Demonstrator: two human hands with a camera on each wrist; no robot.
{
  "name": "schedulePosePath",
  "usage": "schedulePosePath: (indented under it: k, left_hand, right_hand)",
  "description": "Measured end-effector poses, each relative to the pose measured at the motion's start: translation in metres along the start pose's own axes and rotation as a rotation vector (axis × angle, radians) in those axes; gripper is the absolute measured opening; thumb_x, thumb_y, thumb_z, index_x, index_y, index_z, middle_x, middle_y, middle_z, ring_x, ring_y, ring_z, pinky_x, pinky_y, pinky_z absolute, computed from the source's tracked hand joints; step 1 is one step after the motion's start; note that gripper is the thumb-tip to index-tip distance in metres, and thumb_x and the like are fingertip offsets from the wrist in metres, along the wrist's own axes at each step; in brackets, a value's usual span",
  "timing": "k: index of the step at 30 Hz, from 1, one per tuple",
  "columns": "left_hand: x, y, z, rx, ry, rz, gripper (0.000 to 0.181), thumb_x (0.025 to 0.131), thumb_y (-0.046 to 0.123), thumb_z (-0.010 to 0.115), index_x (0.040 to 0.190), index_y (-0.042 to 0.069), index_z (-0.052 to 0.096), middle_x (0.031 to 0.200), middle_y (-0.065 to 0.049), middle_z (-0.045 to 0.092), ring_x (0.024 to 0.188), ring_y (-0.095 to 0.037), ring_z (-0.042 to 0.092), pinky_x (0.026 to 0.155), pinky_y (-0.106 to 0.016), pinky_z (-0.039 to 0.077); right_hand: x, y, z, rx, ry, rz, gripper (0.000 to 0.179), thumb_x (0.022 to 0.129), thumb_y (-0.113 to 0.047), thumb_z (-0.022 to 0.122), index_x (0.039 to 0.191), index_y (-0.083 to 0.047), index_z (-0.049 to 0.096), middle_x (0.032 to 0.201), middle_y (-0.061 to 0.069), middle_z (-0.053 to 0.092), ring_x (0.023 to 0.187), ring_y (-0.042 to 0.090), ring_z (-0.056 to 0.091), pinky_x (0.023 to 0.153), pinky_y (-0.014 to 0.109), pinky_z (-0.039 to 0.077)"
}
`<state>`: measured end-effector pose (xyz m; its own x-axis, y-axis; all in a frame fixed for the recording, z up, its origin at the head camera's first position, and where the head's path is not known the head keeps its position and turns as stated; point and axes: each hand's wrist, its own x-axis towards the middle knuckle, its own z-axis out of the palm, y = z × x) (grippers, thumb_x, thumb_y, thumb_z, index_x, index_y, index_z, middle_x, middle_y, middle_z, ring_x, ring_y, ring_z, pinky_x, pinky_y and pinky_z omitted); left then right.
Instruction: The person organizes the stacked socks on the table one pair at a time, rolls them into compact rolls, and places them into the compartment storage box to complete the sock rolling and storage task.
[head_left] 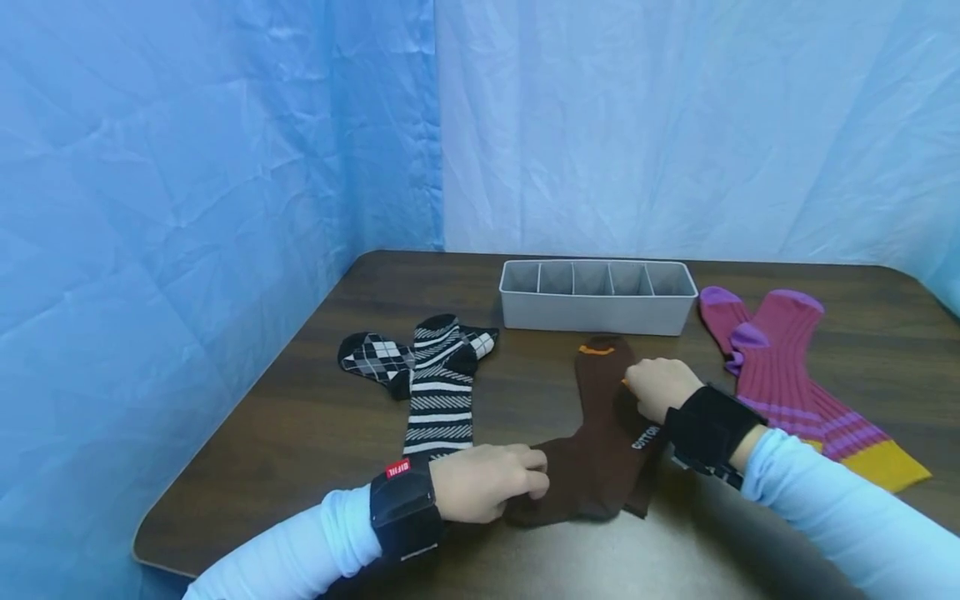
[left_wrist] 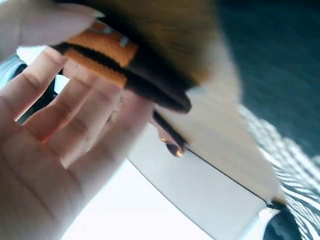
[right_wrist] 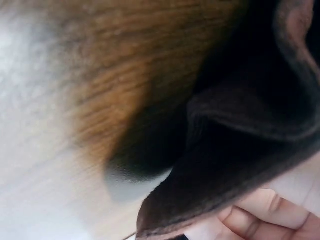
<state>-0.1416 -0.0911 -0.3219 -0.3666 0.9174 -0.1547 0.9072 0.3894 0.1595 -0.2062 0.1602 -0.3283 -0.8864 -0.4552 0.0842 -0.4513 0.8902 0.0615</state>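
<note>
A pair of brown socks (head_left: 592,425) with orange bands and pale lettering lies in the middle of the table, one sock partly over the other. My left hand (head_left: 491,482) is at the left end of the socks; the left wrist view shows its thumb and fingers (left_wrist: 107,130) pinching brown fabric with an orange band (left_wrist: 102,47). On the other side, my right hand (head_left: 663,387) grips the right edge of the socks. Dark folded sock fabric (right_wrist: 240,135) covers part of the right fingers (right_wrist: 260,215) in the right wrist view.
A grey divided box (head_left: 596,312) stands behind the brown socks. Black-and-white patterned socks (head_left: 441,392) lie crossed at the left. Pink socks (head_left: 780,358) with purple and yellow parts lie at the right. Blue sheeting (head_left: 225,167) hangs around the wooden table (head_left: 300,467).
</note>
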Motion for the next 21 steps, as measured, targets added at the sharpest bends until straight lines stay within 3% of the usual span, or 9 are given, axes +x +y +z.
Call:
schedulePosePath:
  k: [5, 11, 16, 19, 21]
  left_hand:
    - [-0.003, -0.006, -0.001, 0.057, 0.050, -0.019, 0.025, 0.076, 0.009, 0.062, 0.098, 0.020, 0.059, 0.092, 0.007, 0.058, 0.082, -0.003, 0.052, 0.069, -0.009, 0.040]
    - [-0.008, 0.000, -0.018, 0.126, 0.155, 0.008, 0.029, 0.075, 0.010, 0.063, 0.102, 0.019, 0.057, 0.094, 0.006, 0.058, 0.085, -0.005, 0.052, 0.074, -0.013, 0.042]
    - [-0.005, 0.024, -0.032, 0.178, 0.289, 0.131, 0.026, 0.077, 0.012, 0.061, 0.102, 0.017, 0.056, 0.094, 0.006, 0.056, 0.085, -0.004, 0.049, 0.073, -0.010, 0.039]
    - [0.007, 0.042, -0.032, 0.184, 0.337, 0.226, 0.024, 0.079, 0.011, 0.057, 0.103, 0.015, 0.056, 0.096, 0.006, 0.055, 0.087, -0.003, 0.049, 0.075, -0.007, 0.037]
    - [0.020, 0.051, -0.029, 0.179, 0.332, 0.260, 0.023, 0.081, 0.013, 0.055, 0.104, 0.014, 0.057, 0.097, 0.005, 0.056, 0.089, -0.003, 0.049, 0.077, -0.005, 0.036]
  right_hand:
    - [0.000, 0.002, -0.001, 0.007, -0.007, -0.012, 0.013, 0.063, -0.003, 0.062, 0.058, -0.009, 0.053, 0.055, 0.003, 0.053, 0.048, 0.017, 0.048, 0.044, 0.036, 0.039]
    - [-0.006, 0.010, -0.018, 0.029, 0.027, -0.013, 0.022, 0.062, -0.005, 0.062, 0.051, -0.014, 0.045, 0.049, -0.003, 0.042, 0.045, 0.012, 0.037, 0.041, 0.029, 0.031]
    - [-0.001, 0.018, -0.045, -0.018, 0.109, -0.014, 0.026, 0.065, -0.005, 0.061, 0.049, -0.014, 0.042, 0.048, -0.003, 0.037, 0.044, 0.012, 0.034, 0.040, 0.026, 0.026]
    - [0.009, 0.019, -0.057, -0.073, 0.168, -0.037, 0.029, 0.067, -0.003, 0.059, 0.047, -0.013, 0.041, 0.047, -0.003, 0.033, 0.044, 0.012, 0.031, 0.040, 0.026, 0.024]
    - [0.018, 0.018, -0.060, -0.118, 0.204, -0.064, 0.028, 0.068, -0.002, 0.058, 0.047, -0.011, 0.043, 0.046, -0.002, 0.034, 0.043, 0.012, 0.032, 0.039, 0.027, 0.028]
